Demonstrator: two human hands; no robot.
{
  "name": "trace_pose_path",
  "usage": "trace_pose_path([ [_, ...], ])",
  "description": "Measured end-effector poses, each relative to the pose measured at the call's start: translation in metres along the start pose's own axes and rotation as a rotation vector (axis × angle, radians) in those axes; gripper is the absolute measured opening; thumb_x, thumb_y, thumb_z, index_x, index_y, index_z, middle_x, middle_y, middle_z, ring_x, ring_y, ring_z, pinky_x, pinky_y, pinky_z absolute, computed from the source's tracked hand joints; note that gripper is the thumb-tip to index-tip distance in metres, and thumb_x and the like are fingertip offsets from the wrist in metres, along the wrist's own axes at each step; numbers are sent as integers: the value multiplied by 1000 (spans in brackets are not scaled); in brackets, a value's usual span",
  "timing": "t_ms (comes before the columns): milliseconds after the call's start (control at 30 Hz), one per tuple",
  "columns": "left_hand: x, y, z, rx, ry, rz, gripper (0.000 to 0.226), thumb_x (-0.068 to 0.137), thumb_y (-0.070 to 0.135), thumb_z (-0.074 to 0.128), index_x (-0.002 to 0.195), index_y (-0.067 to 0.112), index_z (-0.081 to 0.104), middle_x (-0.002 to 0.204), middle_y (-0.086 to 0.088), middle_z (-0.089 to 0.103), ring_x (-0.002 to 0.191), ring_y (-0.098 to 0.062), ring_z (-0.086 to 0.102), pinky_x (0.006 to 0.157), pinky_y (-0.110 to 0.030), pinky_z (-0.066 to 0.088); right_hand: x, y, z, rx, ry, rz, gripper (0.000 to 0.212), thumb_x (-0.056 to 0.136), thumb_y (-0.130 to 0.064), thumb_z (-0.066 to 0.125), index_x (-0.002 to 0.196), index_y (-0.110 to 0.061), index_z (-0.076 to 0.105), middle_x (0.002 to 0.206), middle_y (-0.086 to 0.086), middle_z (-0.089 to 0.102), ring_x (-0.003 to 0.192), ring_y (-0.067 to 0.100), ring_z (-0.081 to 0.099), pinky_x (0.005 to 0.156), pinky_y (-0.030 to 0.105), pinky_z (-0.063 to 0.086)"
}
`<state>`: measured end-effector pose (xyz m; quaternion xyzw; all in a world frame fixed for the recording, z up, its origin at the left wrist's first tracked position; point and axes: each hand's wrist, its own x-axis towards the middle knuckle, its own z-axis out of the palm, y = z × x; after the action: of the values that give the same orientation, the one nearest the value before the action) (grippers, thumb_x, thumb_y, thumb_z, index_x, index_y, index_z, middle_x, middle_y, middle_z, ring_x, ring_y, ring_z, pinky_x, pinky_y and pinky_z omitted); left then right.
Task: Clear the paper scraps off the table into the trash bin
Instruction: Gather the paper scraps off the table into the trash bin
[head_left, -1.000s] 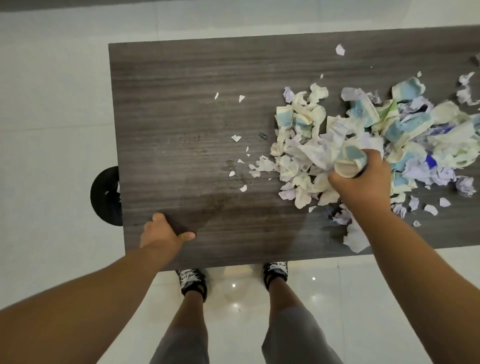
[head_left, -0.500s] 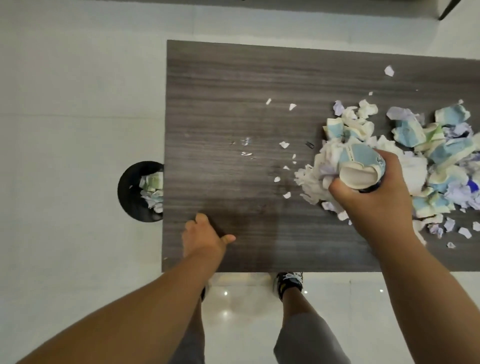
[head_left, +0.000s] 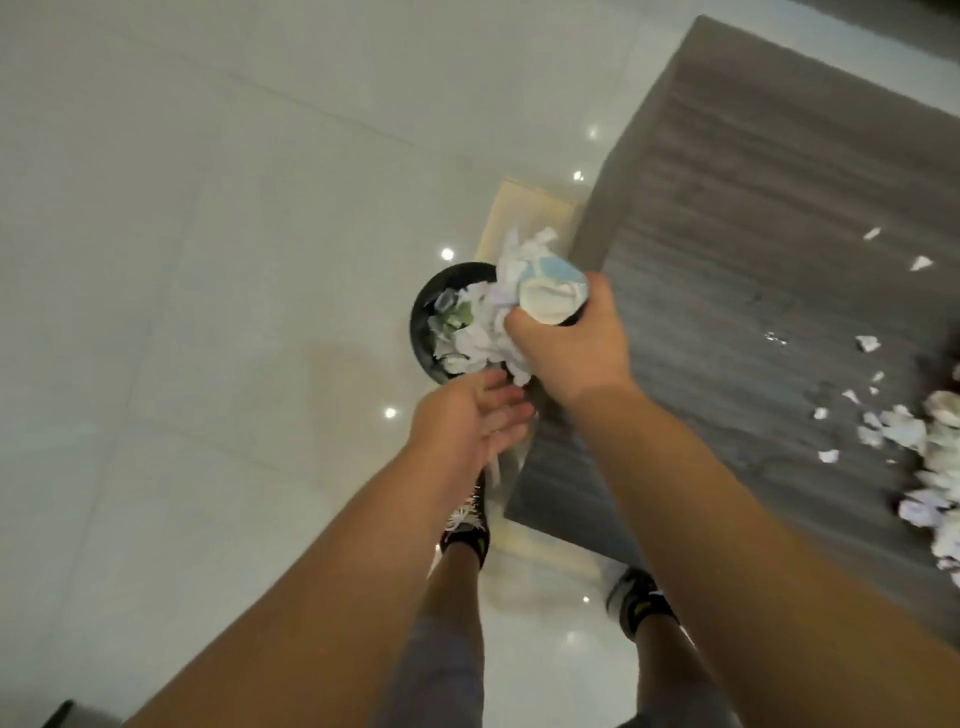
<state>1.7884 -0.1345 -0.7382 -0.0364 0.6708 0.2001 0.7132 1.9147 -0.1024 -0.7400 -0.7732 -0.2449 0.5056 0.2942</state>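
Scraps (head_left: 524, 291) bunched in right hand (head_left: 569, 351), fingers clamped round wad, just over bin (head_left: 423, 322) at table (head_left: 753, 260) edge. Left hand (head_left: 475, 423) fingers apart, cupped beneath, holding nothing. Best move: shift wad fully over rim, then release low. More scraps wait on table, far right.

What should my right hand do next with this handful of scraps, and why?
Probably open the right hand and let the handful of scraps drop: it sits right over the trash bin, past the table edge, with the open left hand beside the rim.
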Motion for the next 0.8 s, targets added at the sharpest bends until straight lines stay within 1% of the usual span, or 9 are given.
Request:
trace_pose_path([
  [167,54,26,-46,38,51,-82,34,110,12,39,133,3,61,112,-10,74,100,-24,74,86,-37,62,43,37,79,-153,-32,271,86,81,-36,89,153,-21,44,143,9,59,123,28,64,97,37,57],
  [267,74,31,-55,90,96,-56,33,109,12,45,136,2,61,112,-10,73,99,-24,74,80,-35,62,69,47,101,-315,-53,377,103,83,-45,87,163,-19,30,156,15,48,134,36,57,99,41,55],
  [400,80,34,-54,160,124,20,20,110,16,49,120,12,66,103,-5,73,103,-24,75,84,-33,62,86,55,110,-306,-136,397,120,81,-54,89,170,-22,15,167,14,38,148,39,45,115,56,50],
  [467,79,34,-51,182,144,33,18,110,13,51,102,15,66,89,-3,67,90,-23,67,74,-28,58,88,56,108,-323,-187,388,113,86,-56,83,171,-24,16,168,12,36,148,39,45,115,57,50],
  [567,71,23,-49,328,204,115,16,107,15,56,96,15,67,87,-5,68,78,-21,65,70,-33,56,78,47,91,-332,-205,271,71,99,-48,68,161,-23,43,146,6,57,126,30,61,102,43,57],
  [633,62,9,-49,580,248,262,17,104,21,55,101,15,71,94,-2,73,85,-23,71,81,-37,58,59,40,70,-237,-179,177,32,101,-40,61,130,-29,69,115,-3,73,102,22,75,84,40,64],
  [667,55,1,-47,702,257,342,18,102,24,54,101,20,72,94,1,74,87,-21,73,82,-36,60,46,38,55,-167,-164,154,18,100,-39,59,110,-34,74,102,-4,78,89,20,80,79,43,67],
  [733,38,-16,-36,896,247,500,16,100,30,54,94,34,68,87,12,71,80,-8,69,69,-26,53,15,43,16,-57,-91,128,17,95,-43,61,89,-35,75,85,-4,81,72,17,80,71,43,69],
  [800,23,-36,-20,1019,231,627,12,98,37,55,90,36,64,80,14,68,72,-2,64,63,-22,48,-15,56,-32,-57,9,117,23,86,-54,58,93,-41,75,81,-7,80,70,15,78,63,37,66],
])
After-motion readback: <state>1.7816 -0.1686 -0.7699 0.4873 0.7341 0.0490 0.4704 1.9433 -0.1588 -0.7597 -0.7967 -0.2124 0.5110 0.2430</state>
